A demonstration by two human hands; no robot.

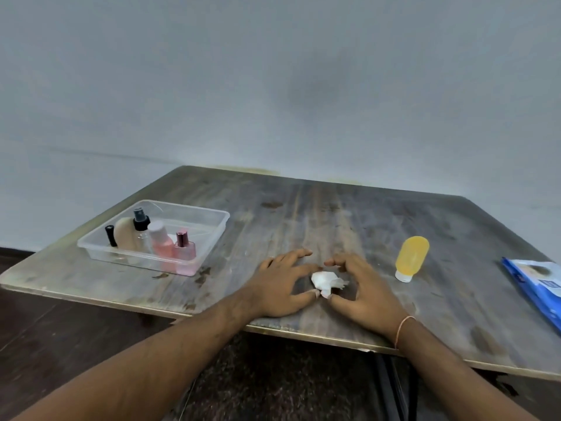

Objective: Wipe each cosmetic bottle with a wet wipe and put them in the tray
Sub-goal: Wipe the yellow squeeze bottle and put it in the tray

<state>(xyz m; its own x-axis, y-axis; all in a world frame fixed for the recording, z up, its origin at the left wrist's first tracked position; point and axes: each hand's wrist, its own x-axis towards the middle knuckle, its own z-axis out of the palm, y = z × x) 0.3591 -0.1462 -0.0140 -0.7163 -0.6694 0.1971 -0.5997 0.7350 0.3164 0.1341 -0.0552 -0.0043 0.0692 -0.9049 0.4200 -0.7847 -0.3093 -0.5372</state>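
A crumpled white wet wipe [326,281] lies on the wooden table between my two hands. My left hand [282,287] rests flat beside it, fingers spread, thumb tip touching the wipe's near end. My right hand [367,288] rests on its other side, fingers apart, thumb also at the wipe's near end. A yellow bottle with a white cap [411,258] stands cap-down to the right, apart from both hands. A clear plastic tray [209,221] at the left holds several bottles: a black-capped one, a beige one, a clear spray bottle, a pink one and a pink perfume bottle [184,249].
A blue wet-wipe pack [537,287] lies at the table's right edge. The table's [334,214] front edge runs just under my wrists, with dark floor below. A grey wall stands behind the table.
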